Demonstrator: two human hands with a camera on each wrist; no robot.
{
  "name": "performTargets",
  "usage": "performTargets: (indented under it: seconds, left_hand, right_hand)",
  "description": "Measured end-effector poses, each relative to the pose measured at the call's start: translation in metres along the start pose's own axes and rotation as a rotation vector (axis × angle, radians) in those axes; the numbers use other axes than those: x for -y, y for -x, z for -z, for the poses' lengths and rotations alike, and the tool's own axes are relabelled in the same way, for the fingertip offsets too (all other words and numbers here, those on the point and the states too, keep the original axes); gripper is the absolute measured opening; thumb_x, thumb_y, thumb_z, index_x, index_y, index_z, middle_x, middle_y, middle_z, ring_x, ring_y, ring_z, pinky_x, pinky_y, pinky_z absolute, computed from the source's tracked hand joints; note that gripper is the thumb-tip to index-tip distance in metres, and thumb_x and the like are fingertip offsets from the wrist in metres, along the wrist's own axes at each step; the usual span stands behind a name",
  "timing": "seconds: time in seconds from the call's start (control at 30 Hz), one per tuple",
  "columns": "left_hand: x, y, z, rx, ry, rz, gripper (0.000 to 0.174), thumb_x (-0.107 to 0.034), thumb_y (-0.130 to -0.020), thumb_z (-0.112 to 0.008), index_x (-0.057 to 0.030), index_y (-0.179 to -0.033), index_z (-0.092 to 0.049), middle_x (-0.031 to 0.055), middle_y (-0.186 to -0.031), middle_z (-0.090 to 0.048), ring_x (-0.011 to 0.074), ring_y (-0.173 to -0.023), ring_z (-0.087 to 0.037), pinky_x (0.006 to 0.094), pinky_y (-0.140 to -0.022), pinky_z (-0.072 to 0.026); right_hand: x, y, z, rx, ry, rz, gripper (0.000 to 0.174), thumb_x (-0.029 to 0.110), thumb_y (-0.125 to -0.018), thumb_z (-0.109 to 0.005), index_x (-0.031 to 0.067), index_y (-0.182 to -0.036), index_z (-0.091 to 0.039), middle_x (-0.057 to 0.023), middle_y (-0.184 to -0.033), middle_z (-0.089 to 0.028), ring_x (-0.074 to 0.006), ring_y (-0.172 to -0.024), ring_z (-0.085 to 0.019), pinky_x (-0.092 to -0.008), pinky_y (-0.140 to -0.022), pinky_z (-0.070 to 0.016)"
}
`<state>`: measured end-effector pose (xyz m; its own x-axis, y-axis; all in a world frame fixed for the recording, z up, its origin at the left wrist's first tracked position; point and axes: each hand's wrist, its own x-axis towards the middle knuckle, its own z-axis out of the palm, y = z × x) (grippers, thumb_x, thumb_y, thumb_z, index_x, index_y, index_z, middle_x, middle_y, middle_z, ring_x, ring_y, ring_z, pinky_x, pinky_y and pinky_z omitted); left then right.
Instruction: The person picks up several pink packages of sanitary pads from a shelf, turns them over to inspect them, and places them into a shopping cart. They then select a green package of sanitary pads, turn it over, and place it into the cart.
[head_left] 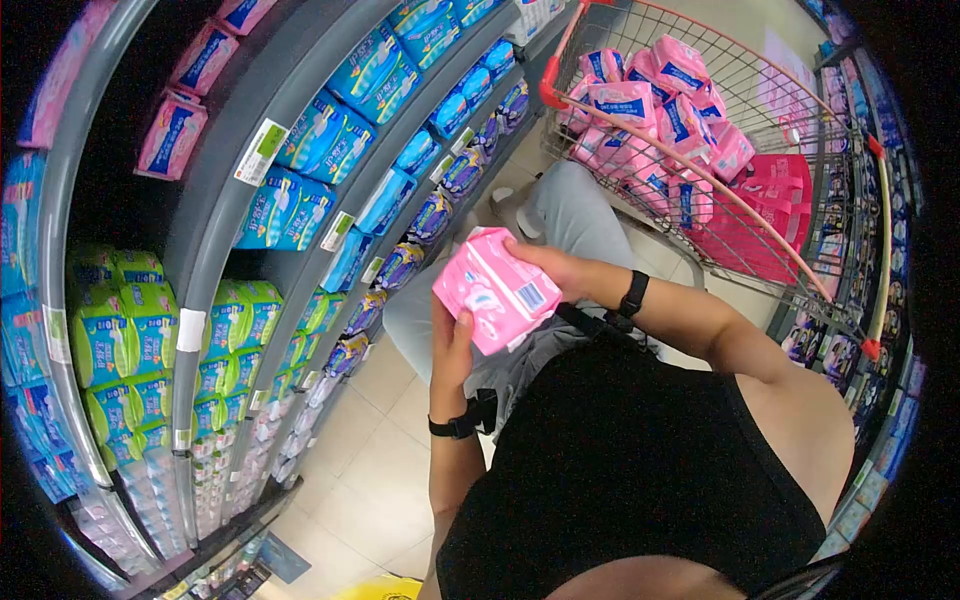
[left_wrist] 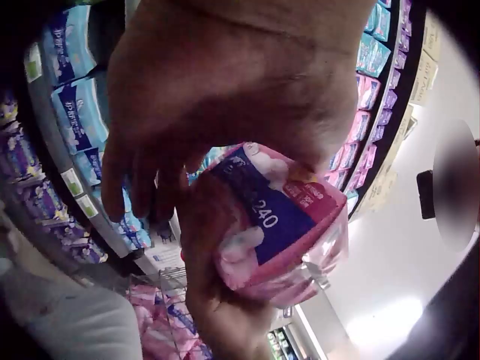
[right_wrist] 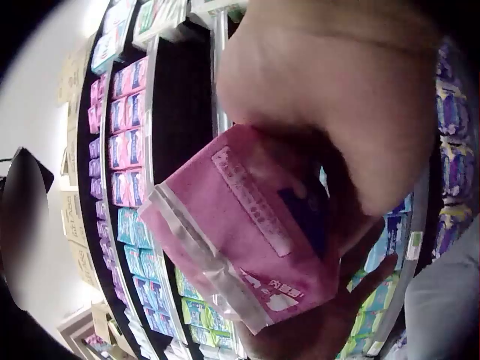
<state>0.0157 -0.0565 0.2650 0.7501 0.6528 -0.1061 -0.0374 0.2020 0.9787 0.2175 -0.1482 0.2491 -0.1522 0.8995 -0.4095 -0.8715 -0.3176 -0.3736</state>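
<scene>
Pink pack was held at waist height in a shop aisle with a pale tiled floor. Curved grey shelves to the person's left were crowded with blue, green and purple packets. A wire trolley with red trim stood ahead to the right, piled with more pink packets. The left hand gripped the near end of the pack from below. The right hand had its fingers curled over the far end. The pack itself was soft and pillowy, with a blue panel printed "240" and a clear crimped seam along one edge.
</scene>
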Motion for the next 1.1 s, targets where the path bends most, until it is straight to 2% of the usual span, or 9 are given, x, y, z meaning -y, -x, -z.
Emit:
performTargets:
  seconds: [0.17, 0.37, 0.5, 0.57, 0.77, 0.83, 0.9, 1.0, 1.1]
  left_hand:
    - [-0.005, 0.01, -0.011, 0.013, -0.122, 0.034, 0.06, -0.029, -0.1, -0.056, 0.001, -0.146, -0.032, 0.0145, -0.141, -0.047, 0.0218, -0.129, -0.045, 0.0367, -0.111, -0.0327]
    - [0.005, 0.007, -0.008, -0.046, -0.164, 0.138, 0.058, -0.03, -0.104, -0.049, -0.0025, -0.15, -0.025, 0.0163, -0.137, -0.048, 0.0245, -0.121, -0.052, 0.037, -0.099, -0.0468]
    - [0.004, 0.007, -0.016, 0.039, -0.054, -0.029, 0.092, -0.074, -0.092, -0.043, -0.0072, -0.152, -0.024, 0.0177, -0.143, -0.044, 0.0268, -0.122, -0.055, 0.038, -0.093, -0.0524]
    - [0.009, 0.007, -0.013, 0.073, -0.092, -0.017, 0.083, -0.058, -0.095, -0.054, -0.0035, -0.151, -0.026, 0.0155, -0.144, -0.043, 0.0261, -0.128, -0.05, 0.0388, -0.101, -0.0467]
    - [0.002, 0.011, -0.026, -0.11, 0.204, -0.012, 0.069, -0.038, -0.093, -0.068, -0.0009, -0.141, -0.036, 0.011, -0.134, -0.049, 0.0211, -0.125, -0.048, 0.038, -0.107, -0.038]
    - [-0.009, 0.012, -0.032, -0.121, 0.172, -0.033, 0.062, -0.037, -0.093, -0.068, -0.0014, -0.136, -0.041, 0.009, -0.128, -0.052, 0.0188, -0.12, -0.051, 0.0357, -0.103, -0.0405]
    - [-0.016, 0.016, -0.033, -0.098, 0.089, -0.034, 0.059, -0.038, -0.093, -0.068, -0.0018, -0.133, -0.043, 0.0079, -0.126, -0.053, 0.0175, -0.116, -0.052, 0.0348, -0.101, -0.0415]
    - [-0.003, 0.016, -0.02, -0.057, -0.084, -0.008, 0.028, -0.025, -0.097, -0.064, -0.0034, -0.113, -0.055, 0.0041, -0.1, -0.062, 0.0101, -0.091, -0.057, 0.0256, -0.08, -0.0459]
    - [-0.022, 0.012, -0.039, -0.094, -0.202, 0.0, 0.014, -0.017, -0.098, -0.06, -0.0036, -0.103, -0.057, 0.0031, -0.085, -0.062, 0.008, -0.076, -0.056, 0.0226, -0.067, -0.0447]
  right_hand:
    - [-0.008, -0.003, 0.015, 0.071, -0.128, -0.103, 0.054, 0.046, -0.1, -0.05, 0.0031, -0.134, -0.054, -0.0159, -0.128, -0.064, -0.0256, -0.113, -0.065, -0.0415, -0.101, -0.0503]
    - [-0.005, -0.003, 0.001, -0.021, -0.015, 0.123, 0.053, 0.046, -0.098, -0.054, 0.0036, -0.13, -0.054, -0.0144, -0.117, -0.066, -0.0235, -0.102, -0.066, -0.0369, -0.093, -0.0513]
    - [-0.011, -0.012, 0.005, -0.37, 0.568, 0.551, 0.063, 0.049, -0.093, -0.064, 0.0035, -0.132, -0.046, -0.0145, -0.114, -0.061, -0.0215, -0.101, -0.061, -0.0343, -0.091, -0.0491]
    - [-0.015, -0.017, 0.016, -0.433, 0.836, 0.727, 0.067, 0.049, -0.09, -0.069, 0.0037, -0.132, -0.044, -0.014, -0.112, -0.059, -0.0202, -0.1, -0.059, -0.0337, -0.089, -0.0486]
    - [-0.008, 0.002, 0.024, -0.106, 0.24, 0.433, 0.046, 0.033, -0.097, -0.066, 0.0116, -0.132, -0.044, -0.0022, -0.102, -0.059, -0.0093, -0.093, -0.057, -0.0231, -0.077, -0.0478]
    - [-0.002, 0.017, 0.014, -0.016, 0.2, 0.447, 0.047, 0.032, -0.097, -0.066, 0.0152, -0.135, -0.044, -0.0009, -0.099, -0.059, -0.0095, -0.092, -0.058, -0.0226, -0.077, -0.0475]
    - [0.003, 0.025, 0.013, 0.056, 0.164, 0.329, 0.05, 0.037, -0.1, -0.06, 0.0125, -0.14, -0.044, -0.0047, -0.115, -0.063, -0.0119, -0.104, -0.062, -0.0301, -0.09, -0.0514]
    - [-0.002, 0.023, 0.049, 0.318, -0.052, 0.002, 0.054, 0.045, -0.101, -0.053, 0.0039, -0.137, -0.051, -0.0111, -0.133, -0.063, -0.0154, -0.115, -0.063, -0.0371, -0.105, -0.0485]
    - [-0.009, 0.029, 0.06, 0.288, -0.12, -0.044, 0.052, 0.045, -0.101, -0.054, 0.0038, -0.132, -0.056, -0.0106, -0.126, -0.067, -0.017, -0.109, -0.067, -0.0366, -0.105, -0.0484]
